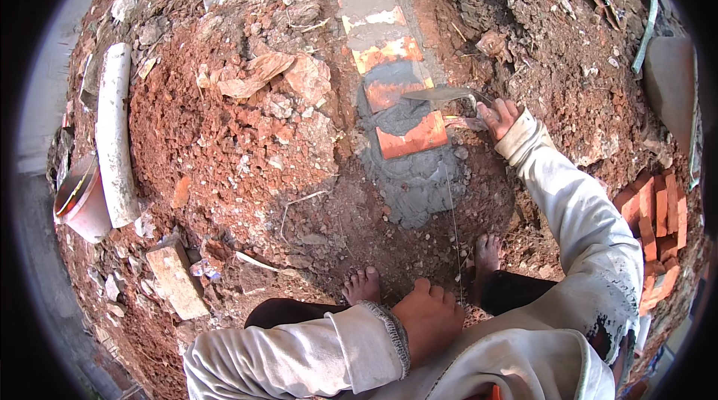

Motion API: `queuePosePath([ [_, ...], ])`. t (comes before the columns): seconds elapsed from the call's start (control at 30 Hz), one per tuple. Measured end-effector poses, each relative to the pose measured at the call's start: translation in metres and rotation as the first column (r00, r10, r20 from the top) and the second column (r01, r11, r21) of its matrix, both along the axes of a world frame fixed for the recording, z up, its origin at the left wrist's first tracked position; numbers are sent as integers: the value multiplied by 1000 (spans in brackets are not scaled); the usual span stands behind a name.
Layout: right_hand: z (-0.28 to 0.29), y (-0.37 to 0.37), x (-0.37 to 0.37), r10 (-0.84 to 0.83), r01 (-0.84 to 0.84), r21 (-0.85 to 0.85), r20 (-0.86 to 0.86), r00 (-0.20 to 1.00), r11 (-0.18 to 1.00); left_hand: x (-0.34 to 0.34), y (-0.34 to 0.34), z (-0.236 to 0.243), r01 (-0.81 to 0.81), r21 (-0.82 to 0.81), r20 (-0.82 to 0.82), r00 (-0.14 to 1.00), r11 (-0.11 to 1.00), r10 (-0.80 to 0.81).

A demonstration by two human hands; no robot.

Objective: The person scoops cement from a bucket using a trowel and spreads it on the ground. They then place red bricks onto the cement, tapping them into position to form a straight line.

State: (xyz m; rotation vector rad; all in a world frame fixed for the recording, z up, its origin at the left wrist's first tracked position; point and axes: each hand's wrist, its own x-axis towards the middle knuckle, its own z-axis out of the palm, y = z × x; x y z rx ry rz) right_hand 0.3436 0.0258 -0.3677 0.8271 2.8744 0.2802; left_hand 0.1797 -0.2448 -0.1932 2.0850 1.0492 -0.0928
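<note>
My right hand (502,117) is closed around the handle of a trowel (437,93). Its metal blade reaches left over the bricks, touching or just above grey mortar (402,116). Just below the blade, an orange brick (413,137) lies partly smeared with mortar. More wet mortar (415,191) spreads on the soil at the near end of the brick row. Low in the picture, my left hand (428,321) is curled in front of my body, knuckles outward. Its fingertips are hidden, so whatever they may hold does not show.
A mortar-covered brick row (374,15) runs away from me. A thin string (453,228) passes beside the near mortar. Left are a white pipe (114,138), a bucket (84,202) and a loose block (177,279). Stacked bricks (658,213) stand right. My bare feet (362,285) are on rough soil.
</note>
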Motion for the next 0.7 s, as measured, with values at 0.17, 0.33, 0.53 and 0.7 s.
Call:
queuePosePath([
  [0.17,9,-13,32,42,-44,19,89,995,999,11,-28,3,-79,276,64,996,958,63],
  [0.33,29,-26,18,-86,99,-54,205,975,994,33,-43,-10,-75,385,131,991,920,26],
  [0.53,7,-39,0,-423,324,-402,-187,887,857,31,-49,3,-29,295,102,995,955,-1],
  [0.7,-27,-57,-8,-366,329,-371,-33,930,868,34,-54,3,-52,234,109,994,971,27],
])
